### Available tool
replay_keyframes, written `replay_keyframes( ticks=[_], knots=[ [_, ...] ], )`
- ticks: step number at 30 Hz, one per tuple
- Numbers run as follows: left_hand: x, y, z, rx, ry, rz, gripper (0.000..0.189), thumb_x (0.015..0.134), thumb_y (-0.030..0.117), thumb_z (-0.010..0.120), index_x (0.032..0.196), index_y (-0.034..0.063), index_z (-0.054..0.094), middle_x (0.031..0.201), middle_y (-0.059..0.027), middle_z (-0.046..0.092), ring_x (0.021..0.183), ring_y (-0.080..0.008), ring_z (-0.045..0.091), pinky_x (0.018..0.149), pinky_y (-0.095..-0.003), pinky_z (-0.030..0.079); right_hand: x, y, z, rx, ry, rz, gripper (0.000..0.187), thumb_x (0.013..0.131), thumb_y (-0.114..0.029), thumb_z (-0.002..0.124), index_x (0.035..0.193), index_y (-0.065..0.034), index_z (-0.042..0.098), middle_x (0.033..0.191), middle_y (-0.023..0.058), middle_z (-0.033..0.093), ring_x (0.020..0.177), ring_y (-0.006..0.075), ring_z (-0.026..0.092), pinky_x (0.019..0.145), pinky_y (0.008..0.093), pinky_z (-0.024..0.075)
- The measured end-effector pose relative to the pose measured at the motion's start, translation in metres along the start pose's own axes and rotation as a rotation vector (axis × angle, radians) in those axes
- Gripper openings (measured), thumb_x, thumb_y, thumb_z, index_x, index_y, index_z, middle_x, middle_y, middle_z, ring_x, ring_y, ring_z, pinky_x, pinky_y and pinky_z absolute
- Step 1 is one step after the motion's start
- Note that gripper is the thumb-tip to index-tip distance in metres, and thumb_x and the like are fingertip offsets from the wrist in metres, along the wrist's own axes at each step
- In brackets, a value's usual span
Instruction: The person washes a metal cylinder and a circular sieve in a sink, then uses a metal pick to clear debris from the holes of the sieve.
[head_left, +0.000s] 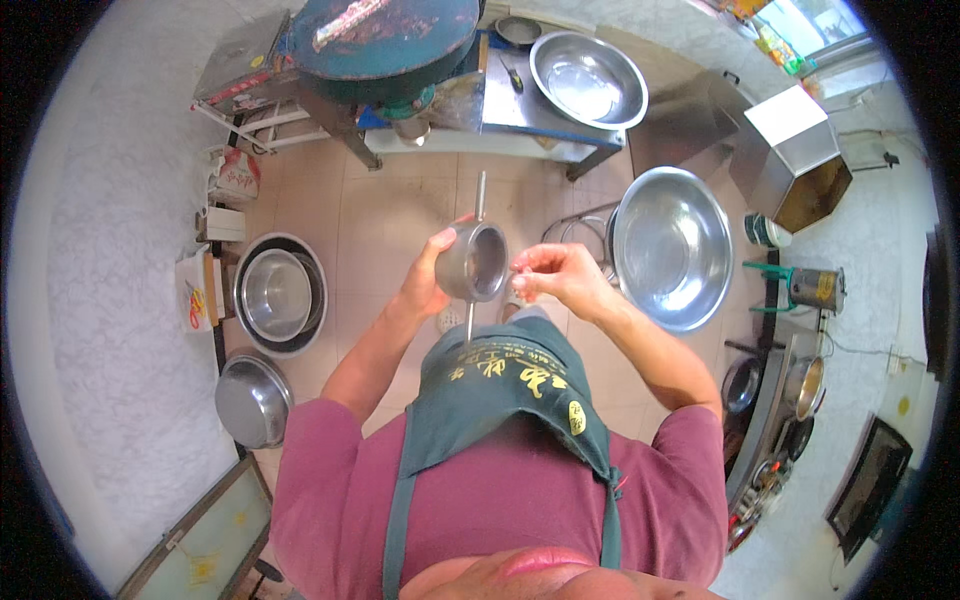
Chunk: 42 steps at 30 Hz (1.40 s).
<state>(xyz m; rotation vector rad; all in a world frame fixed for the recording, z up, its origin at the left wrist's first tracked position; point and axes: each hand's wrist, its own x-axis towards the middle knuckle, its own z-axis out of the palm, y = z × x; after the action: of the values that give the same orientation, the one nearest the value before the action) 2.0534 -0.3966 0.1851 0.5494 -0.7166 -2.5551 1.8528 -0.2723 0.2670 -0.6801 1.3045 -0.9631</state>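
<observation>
My left hand (429, 281) grips a thick-walled metal cylinder (459, 264) from its left side, its round open mouth turned to the right. One straight metal rod (481, 193) sticks out on the far side of the cylinder, and another (470, 322) points back at my apron. Just right of the mouth, apart from it, is my right hand (559, 274), fingers curled and thumb below them. Pale, wet-looking bits show at its fingertips; whether they are held or only stuck there is unclear. The cylinder's inside looks stained, and its depth is hard to make out.
A large steel basin (671, 247) stands right of my right hand on a wire stand (581, 225). Ahead, a metal table (517, 112) bears another basin (589, 81) and a screwdriver-like tool (515, 79); left of it is a big dark green round machine (382, 45). Nested bowls (277, 289) lie left.
</observation>
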Motion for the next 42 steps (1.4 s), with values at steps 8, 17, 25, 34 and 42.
replay_keyframes(
  ticks=[8, 17, 25, 34, 42],
  knots=[
    [0.084, -0.007, 0.001, -0.308, -0.100, -0.074, 0.058, 0.100, 0.050, 0.044, 0.135, 0.0040, 0.052, 0.130, -0.0152, 0.060, 0.117, -0.0285, 0.059, 0.101, -0.0452, 0.047, 0.046, 0.049, -0.132, -0.957, 0.365, -0.629, 0.021, 0.083, -0.005, 0.070, 0.104, -0.0038, 0.071, 0.085, 0.0141, 0.068, 0.086, 0.0306, 0.068, 0.076, 0.0373, 0.0549],
    [0.162, 0.000, 0.045, -0.235, 0.090, -0.067, 0.051, 0.103, 0.045, 0.044, 0.138, 0.0094, 0.050, 0.129, -0.0100, 0.061, 0.116, -0.0226, 0.060, 0.101, -0.0440, 0.048, 0.084, 0.022, -0.169, -0.882, 0.355, -0.677, 0.020, 0.087, -0.011, 0.069, 0.105, -0.0017, 0.070, 0.088, 0.0162, 0.069, 0.081, 0.0325, 0.069, 0.074, 0.0397, 0.0550],
    [0.235, 0.026, 0.023, -0.205, -0.021, -0.048, 0.056, 0.102, 0.044, 0.042, 0.145, 0.0080, 0.043, 0.146, -0.0217, 0.048, 0.134, -0.0341, 0.049, 0.114, -0.0489, 0.037, 0.123, 0.007, -0.190, -0.810, 0.508, -0.676, 0.013, 0.090, -0.012, 0.070, 0.098, -0.0025, 0.073, 0.085, 0.0141, 0.068, 0.072, 0.0291, 0.070, 0.068, 0.0371, 0.0550],
    [0.292, 0.080, 0.034, -0.298, -0.322, -0.097, 0.066, 0.099, 0.050, 0.040, 0.151, 0.0088, 0.037, 0.157, -0.0286, 0.029, 0.137, -0.0352, 0.045, 0.114, -0.0473, 0.036, 0.119, -0.053, -0.165, -0.682, 0.593, -0.564, 0.028, 0.091, 0.004, 0.061, 0.117, -0.0029, 0.066, 0.104, 0.0142, 0.068, 0.081, 0.0216, 0.070, 0.068, 0.0322, 0.0561],
    [0.321, 0.099, 0.044, -0.016, -0.417, 0.012, 0.075, 0.092, 0.046, 0.049, 0.151, 0.0025, 0.032, 0.153, -0.0210, 0.040, 0.130, -0.0273, 0.051, 0.109, -0.0388, 0.041, 0.161, -0.105, -0.146, -1.226, 0.349, -0.433, 0.057, 0.076, 0.007, 0.056, 0.133, -0.0014, 0.055, 0.140, 0.0138, 0.051, 0.107, 0.0320, 0.065, 0.080, 0.0412, 0.0570]
  ],
)
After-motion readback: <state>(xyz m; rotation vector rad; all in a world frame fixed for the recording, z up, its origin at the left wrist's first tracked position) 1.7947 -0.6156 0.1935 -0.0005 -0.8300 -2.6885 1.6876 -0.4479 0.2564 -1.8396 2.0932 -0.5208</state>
